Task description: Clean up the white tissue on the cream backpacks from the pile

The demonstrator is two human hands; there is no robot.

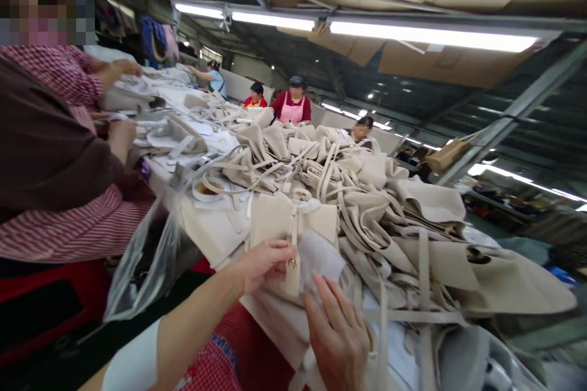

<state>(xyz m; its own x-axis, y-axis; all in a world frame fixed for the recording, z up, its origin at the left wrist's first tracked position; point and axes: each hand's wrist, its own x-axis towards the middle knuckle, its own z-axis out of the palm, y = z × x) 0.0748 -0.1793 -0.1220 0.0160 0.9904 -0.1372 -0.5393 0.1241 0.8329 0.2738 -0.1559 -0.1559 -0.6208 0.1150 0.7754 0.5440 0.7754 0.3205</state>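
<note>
A cream handbag [270,220] lies before me at the table's near edge, with a narrow strap running down its front and a small metal clasp [292,263] on it. My left hand [266,266] has its thumb and fingers pinched at this strap, just beside the clasp. On the bag's right half rests a thin white sheet [323,256]. My right hand [337,324] is open, its fingers stretched out at the sheet's lower edge. Whether the fingertips press on the sheet or only hover cannot be made out.
A large heap of cream bags and straps [362,195] covers the table behind and to the right. Clear plastic [151,269] hangs off the left edge. A co-worker in a brown sleeve [59,140] sits close at left; several others work farther back. A bag [513,275] sticks out at right.
</note>
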